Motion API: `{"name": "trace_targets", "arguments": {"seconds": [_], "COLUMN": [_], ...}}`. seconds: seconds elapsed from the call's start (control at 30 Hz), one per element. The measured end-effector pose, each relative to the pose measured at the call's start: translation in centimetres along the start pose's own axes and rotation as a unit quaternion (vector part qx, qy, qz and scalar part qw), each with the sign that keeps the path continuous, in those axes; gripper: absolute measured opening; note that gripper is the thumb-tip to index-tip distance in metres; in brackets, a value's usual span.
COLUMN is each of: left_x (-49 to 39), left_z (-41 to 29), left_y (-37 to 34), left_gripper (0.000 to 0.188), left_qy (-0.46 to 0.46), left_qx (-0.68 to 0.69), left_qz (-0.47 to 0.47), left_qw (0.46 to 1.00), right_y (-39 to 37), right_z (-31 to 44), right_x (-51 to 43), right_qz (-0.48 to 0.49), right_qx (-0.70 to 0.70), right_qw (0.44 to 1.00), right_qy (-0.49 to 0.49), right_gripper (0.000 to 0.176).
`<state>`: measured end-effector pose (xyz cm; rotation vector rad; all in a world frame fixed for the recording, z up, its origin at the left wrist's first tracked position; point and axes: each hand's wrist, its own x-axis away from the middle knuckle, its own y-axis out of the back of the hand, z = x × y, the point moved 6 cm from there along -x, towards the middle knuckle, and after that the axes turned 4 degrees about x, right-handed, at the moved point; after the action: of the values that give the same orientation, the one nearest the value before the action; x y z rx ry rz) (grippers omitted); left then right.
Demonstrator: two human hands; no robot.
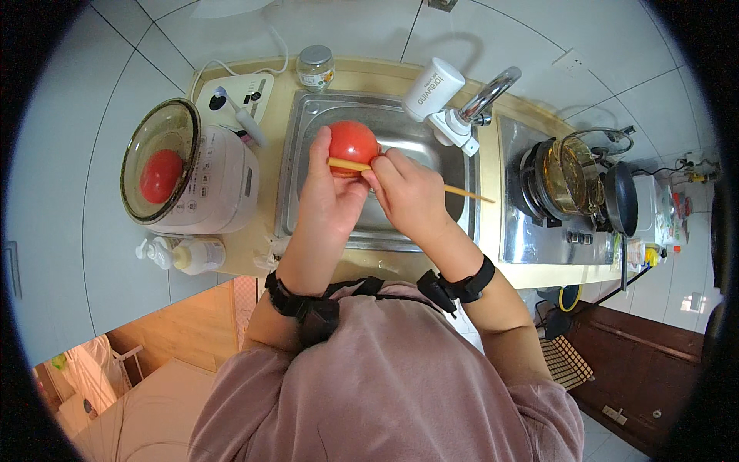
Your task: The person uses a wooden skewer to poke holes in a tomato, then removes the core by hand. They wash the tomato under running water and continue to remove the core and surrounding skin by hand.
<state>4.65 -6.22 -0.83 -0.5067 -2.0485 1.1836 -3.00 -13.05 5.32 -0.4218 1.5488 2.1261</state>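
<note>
Over the steel sink (290,173) my left hand (330,199) grips a red tomato (353,141), thumb on its left side and fingers beneath. My right hand (407,187) is closed around a wooden chopstick (470,193). Its thick end crosses the near side of the tomato, close to my left thumb; the thin end sticks out to the right. Whether the chopstick touches the skin or only passes in front of it cannot be told. On the left, another red tomato (161,176) lies in a glass bowl (193,130) on top of a white appliance (231,179).
A chrome faucet (491,92) with a white filter (436,86) overhangs the sink's back right. At the back stands a lidded glass jar (316,69). Pump bottles (199,257) are at the left front. The stove (519,248) on the right holds stacked pots (560,176) and a black pan (621,199).
</note>
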Motion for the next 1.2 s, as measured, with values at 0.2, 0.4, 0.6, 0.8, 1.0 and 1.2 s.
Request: {"name": "trace_targets", "arguments": {"seconds": [0.2, 0.4, 0.6, 0.8, 1.0, 1.2], "left_x": [-0.9, -0.5, -0.2, -0.2, 0.1, 0.1], "left_z": [-0.6, -2.0, -2.2, -2.2, -1.6, -0.4], "left_y": [0.6, 0.4, 0.3, 0.6, 0.6, 0.4], "left_gripper": [0.045, 0.047, 0.044, 0.04, 0.039, 0.034], "left_qy": [-0.099, -0.154, -0.183, -0.261, -0.161, -0.035], "left_qx": [-0.03, -0.088, -0.126, -0.176, -0.086, -0.042], "left_qz": [0.009, 0.039, 0.043, 0.005, 0.018, 0.024], "left_qw": [0.995, 0.983, 0.974, 0.949, 0.983, 0.998], "right_y": [-1.2, -2.2, -2.9, -3.9, -1.3, 0.1], "right_z": [-0.2, 0.0, -0.4, -0.9, -0.7, -1.3], "right_x": [-0.5, -0.8, -0.3, 0.2, -1.2, -1.6], "right_qz": [-0.005, 0.015, 0.016, 0.022, 0.014, 0.006], "right_qx": [-0.113, -0.221, -0.273, -0.329, -0.066, -0.012], "right_qw": [0.988, 0.962, 0.938, 0.905, 0.996, 0.999], "right_qy": [-0.106, -0.159, -0.215, -0.268, -0.057, 0.037], "right_gripper": [0.021, 0.028, 0.038, 0.038, 0.028, 0.025]}}
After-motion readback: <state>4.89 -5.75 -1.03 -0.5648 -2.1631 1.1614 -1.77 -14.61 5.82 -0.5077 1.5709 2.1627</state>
